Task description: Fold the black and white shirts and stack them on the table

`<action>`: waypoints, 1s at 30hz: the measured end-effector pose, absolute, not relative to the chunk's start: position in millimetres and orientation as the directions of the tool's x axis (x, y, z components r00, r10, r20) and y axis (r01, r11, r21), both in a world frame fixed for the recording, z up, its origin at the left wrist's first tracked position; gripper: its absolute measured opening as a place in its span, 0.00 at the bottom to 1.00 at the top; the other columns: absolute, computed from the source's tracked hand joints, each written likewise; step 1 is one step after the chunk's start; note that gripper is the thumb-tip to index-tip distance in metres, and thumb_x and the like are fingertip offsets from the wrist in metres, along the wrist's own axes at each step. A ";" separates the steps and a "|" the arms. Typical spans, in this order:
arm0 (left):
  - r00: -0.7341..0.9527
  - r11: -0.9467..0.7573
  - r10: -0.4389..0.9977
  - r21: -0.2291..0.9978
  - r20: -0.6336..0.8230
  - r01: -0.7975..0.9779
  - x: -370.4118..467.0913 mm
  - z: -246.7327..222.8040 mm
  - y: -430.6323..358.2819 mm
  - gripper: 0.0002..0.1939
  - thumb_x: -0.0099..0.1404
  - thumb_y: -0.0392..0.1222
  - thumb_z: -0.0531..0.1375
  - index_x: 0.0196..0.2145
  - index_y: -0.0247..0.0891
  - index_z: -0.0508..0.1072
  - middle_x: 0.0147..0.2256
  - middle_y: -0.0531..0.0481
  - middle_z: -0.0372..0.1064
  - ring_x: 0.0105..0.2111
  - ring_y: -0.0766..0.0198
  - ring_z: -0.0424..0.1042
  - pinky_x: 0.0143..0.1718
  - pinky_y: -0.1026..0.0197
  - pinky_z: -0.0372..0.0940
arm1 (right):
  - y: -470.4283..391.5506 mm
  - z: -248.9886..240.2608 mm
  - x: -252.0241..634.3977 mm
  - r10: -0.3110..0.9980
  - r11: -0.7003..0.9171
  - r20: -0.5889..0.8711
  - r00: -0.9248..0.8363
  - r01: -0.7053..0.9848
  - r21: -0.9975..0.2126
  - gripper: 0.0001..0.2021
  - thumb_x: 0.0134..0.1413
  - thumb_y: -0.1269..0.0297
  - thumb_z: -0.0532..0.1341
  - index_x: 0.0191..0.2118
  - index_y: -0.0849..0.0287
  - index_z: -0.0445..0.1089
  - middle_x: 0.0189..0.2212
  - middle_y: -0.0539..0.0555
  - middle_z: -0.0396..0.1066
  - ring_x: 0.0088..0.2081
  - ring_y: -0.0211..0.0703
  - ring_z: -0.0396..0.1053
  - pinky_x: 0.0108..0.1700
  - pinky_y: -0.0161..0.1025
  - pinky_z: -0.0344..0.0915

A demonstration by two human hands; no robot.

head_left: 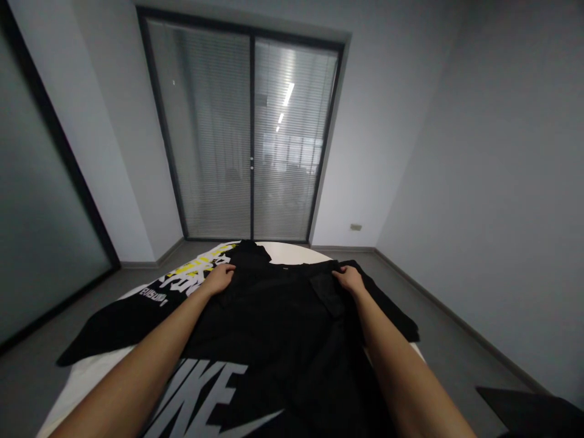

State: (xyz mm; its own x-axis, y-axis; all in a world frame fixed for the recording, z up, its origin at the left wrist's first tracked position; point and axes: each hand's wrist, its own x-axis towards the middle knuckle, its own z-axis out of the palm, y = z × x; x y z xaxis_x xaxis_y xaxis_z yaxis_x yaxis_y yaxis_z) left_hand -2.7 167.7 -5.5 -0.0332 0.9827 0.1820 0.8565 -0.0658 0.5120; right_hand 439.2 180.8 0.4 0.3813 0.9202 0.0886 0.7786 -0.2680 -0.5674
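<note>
Squarely between both forearms, note a black cloth T-shirt with pale grey block letters [278,328], spread over a rounded white tabletop [294,252], with long axis running from far neckline to near print. At the far edge, see the left hand [220,278] with thumb and fingers pinched together on cloth left of the neckline, and the right hand [350,280] pinched likewise on cloth right of it. Cannot single out either as nearer: roughly level, one at each side, with the shirt's body stretching from both toward the camera. To the left, see a black-and-white garment with yellow lettering [150,307]. Farther off, beyond the tabletop, see dark-framed glass panels with horizontal blinds [205,140].
</note>
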 end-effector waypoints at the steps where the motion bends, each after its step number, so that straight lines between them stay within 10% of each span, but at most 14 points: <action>1: -0.041 -0.063 0.981 0.519 0.188 0.853 -4.3 -4.9 169.3 0.19 0.63 0.38 0.55 0.48 0.37 0.79 0.51 0.45 0.76 0.55 0.56 0.72 0.59 0.56 0.62 | 182.0 0.5 439.1 0.927 -0.247 0.093 0.364 0.776 -0.580 0.07 0.51 0.61 0.66 0.34 0.59 0.74 0.30 0.55 0.75 0.36 0.46 0.74 0.38 0.37 0.65; 8: -0.063 -0.044 0.983 0.550 0.175 0.834 -18.4 -4.2 169.4 0.19 0.64 0.38 0.56 0.51 0.39 0.78 0.53 0.47 0.75 0.55 0.58 0.71 0.59 0.57 0.62 | 192.3 0.3 424.7 0.944 -0.163 0.118 0.309 0.745 -0.647 0.22 0.38 0.65 0.73 0.42 0.61 0.72 0.34 0.53 0.76 0.33 0.41 0.73 0.35 0.33 0.65; 18: -0.061 -0.087 0.962 0.514 0.265 0.854 -19.3 -6.0 181.6 0.23 0.63 0.34 0.56 0.55 0.35 0.73 0.59 0.44 0.68 0.62 0.57 0.63 0.64 0.55 0.56 | 202.6 5.4 408.4 0.931 -0.170 0.155 0.331 0.767 -0.619 0.24 0.50 0.65 0.67 0.53 0.64 0.69 0.47 0.64 0.75 0.48 0.50 0.73 0.48 0.38 0.66; 25: -0.105 -0.091 0.912 0.444 0.397 0.891 -38.8 -3.4 189.0 0.29 0.62 0.32 0.54 0.61 0.33 0.66 0.63 0.41 0.61 0.65 0.56 0.58 0.67 0.56 0.52 | 207.1 6.3 383.6 0.969 -0.031 0.187 0.161 0.832 -0.554 0.35 0.60 0.66 0.59 0.69 0.63 0.46 0.51 0.61 0.73 0.47 0.42 0.74 0.49 0.35 0.66; 30: -0.143 -0.043 0.895 0.399 0.423 0.916 -34.0 -7.7 176.6 0.28 0.63 0.37 0.57 0.60 0.24 0.66 0.62 0.31 0.60 0.63 0.46 0.59 0.65 0.49 0.55 | 188.2 0.9 371.8 0.983 0.057 0.182 0.018 0.915 -0.400 0.26 0.58 0.70 0.60 0.62 0.57 0.62 0.61 0.64 0.64 0.60 0.56 0.62 0.60 0.50 0.57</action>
